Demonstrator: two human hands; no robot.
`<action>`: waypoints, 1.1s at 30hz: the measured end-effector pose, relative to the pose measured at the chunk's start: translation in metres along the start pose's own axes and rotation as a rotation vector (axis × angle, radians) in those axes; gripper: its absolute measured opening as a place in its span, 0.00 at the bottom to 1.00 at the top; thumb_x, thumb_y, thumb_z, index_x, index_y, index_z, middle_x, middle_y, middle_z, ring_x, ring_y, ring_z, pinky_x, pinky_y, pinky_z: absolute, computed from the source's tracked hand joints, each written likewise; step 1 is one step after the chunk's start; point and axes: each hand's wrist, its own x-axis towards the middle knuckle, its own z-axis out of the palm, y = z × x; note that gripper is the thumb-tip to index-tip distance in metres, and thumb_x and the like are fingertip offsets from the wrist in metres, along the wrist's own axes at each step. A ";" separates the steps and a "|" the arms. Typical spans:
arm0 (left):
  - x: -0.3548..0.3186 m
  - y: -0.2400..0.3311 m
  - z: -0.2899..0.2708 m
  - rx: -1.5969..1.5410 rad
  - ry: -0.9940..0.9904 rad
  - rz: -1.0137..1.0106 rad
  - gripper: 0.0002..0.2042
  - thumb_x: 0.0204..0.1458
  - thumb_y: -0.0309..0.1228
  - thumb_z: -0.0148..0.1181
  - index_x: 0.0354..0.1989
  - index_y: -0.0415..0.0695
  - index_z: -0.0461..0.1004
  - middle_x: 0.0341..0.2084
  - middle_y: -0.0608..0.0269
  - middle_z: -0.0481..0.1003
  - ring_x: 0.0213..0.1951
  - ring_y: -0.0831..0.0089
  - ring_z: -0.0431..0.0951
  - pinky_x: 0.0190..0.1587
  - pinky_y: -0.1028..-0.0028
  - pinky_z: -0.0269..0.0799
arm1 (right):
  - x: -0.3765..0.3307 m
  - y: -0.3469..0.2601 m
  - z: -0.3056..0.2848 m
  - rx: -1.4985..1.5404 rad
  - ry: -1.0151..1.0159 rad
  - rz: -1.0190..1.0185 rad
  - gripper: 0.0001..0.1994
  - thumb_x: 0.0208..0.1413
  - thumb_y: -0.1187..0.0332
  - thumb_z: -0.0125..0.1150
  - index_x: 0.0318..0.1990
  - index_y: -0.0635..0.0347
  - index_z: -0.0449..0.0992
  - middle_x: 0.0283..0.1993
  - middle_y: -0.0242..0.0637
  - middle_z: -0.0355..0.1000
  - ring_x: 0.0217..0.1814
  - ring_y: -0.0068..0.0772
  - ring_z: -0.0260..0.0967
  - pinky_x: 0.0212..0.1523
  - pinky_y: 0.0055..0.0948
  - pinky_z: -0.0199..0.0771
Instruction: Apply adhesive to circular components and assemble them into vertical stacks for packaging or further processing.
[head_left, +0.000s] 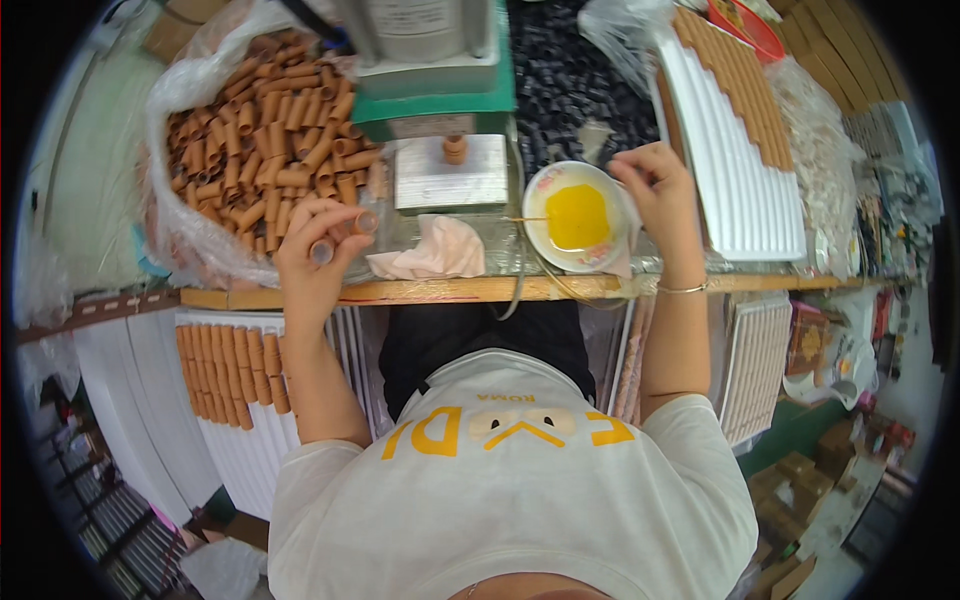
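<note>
head view: your left hand (pixel 303 245), at 10 o'clock from the middle, is curled with its fingers closed round two short brown tubes (pixel 364 223), their round open ends showing. your right hand (pixel 655 180), at 2 o'clock, is mostly closed, thumb and forefinger drawn close together near the rim of a white bowl (pixel 538 240); you cannot tell from here whether anything sits between them. the bowl holds yellow liquid (pixel 577 217), and a thin stick (pixel 525 219) crosses its rim at the bowl's own 9 o'clock. beyond your left hand, also at 10 o'clock, a heap of loose brown tubes (pixel 290 140) fills a clear plastic bag (pixel 160 140). a crumpled pale pink cloth (pixel 435 250) lies between your hands. at 12 o'clock is a metal block (pixel 480 185), just before a green machine base (pixel 490 105). black pieces (pixel 560 100) spread at 1 o'clock, and a white ribbed tray (pixel 710 170) lies past your right hand at 2 o'clock, partly covered with brown sticks (pixel 740 100).
</note>
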 end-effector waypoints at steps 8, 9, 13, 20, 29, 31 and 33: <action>-0.002 0.049 0.079 -0.360 -0.261 -0.098 0.15 0.48 0.17 0.64 0.45 0.41 0.78 0.45 0.63 0.77 0.37 0.79 0.76 0.39 0.81 0.70 | -0.046 -0.009 0.033 -0.171 0.029 -0.304 0.06 0.46 0.76 0.69 0.32 0.59 0.81 0.33 0.35 0.70 0.33 0.30 0.68 0.32 0.25 0.68; 0.000 0.053 0.085 -0.378 -0.307 -0.114 0.15 0.50 0.18 0.63 0.47 0.42 0.78 0.45 0.63 0.77 0.38 0.78 0.77 0.41 0.81 0.70 | -0.046 -0.010 0.034 -0.322 0.000 -0.407 0.06 0.46 0.78 0.68 0.33 0.59 0.81 0.33 0.36 0.70 0.34 0.29 0.68 0.32 0.23 0.68; 0.003 0.048 0.100 -0.245 -0.271 0.128 0.15 0.50 0.19 0.65 0.48 0.41 0.77 0.43 0.65 0.77 0.35 0.79 0.77 0.40 0.80 0.71 | -0.047 -0.022 0.026 -0.290 0.008 -0.355 0.07 0.47 0.79 0.68 0.34 0.59 0.80 0.33 0.35 0.69 0.37 0.27 0.68 0.37 0.23 0.67; 0.004 0.063 0.127 -1.333 -0.160 -0.581 0.17 0.62 0.36 0.54 0.58 0.49 0.68 0.47 0.68 0.73 0.49 0.77 0.71 0.53 0.74 0.65 | -0.058 -0.054 0.012 0.534 0.022 -0.147 0.08 0.47 0.80 0.68 0.36 0.62 0.80 0.36 0.35 0.69 0.38 0.26 0.67 0.38 0.22 0.67; -0.007 0.076 0.156 -1.503 -0.248 -0.813 0.13 0.61 0.37 0.57 0.53 0.52 0.70 0.44 0.71 0.75 0.47 0.79 0.72 0.55 0.70 0.64 | -0.053 -0.057 0.005 -0.019 0.191 -0.446 0.09 0.42 0.71 0.71 0.33 0.54 0.81 0.37 0.31 0.72 0.34 0.30 0.68 0.42 0.34 0.60; -0.008 0.068 0.152 -1.530 -0.249 -0.811 0.14 0.61 0.36 0.57 0.54 0.50 0.70 0.45 0.69 0.75 0.47 0.78 0.73 0.55 0.69 0.66 | -0.047 -0.060 -0.014 0.050 0.057 -0.401 0.11 0.41 0.69 0.72 0.35 0.54 0.80 0.38 0.32 0.73 0.34 0.28 0.68 0.42 0.32 0.61; -0.009 0.059 0.145 -1.578 -0.234 -0.802 0.15 0.61 0.36 0.55 0.56 0.49 0.68 0.46 0.66 0.75 0.49 0.75 0.73 0.55 0.67 0.67 | -0.031 -0.045 -0.042 0.195 0.065 -0.312 0.12 0.42 0.70 0.72 0.38 0.55 0.80 0.39 0.33 0.75 0.32 0.24 0.69 0.39 0.28 0.66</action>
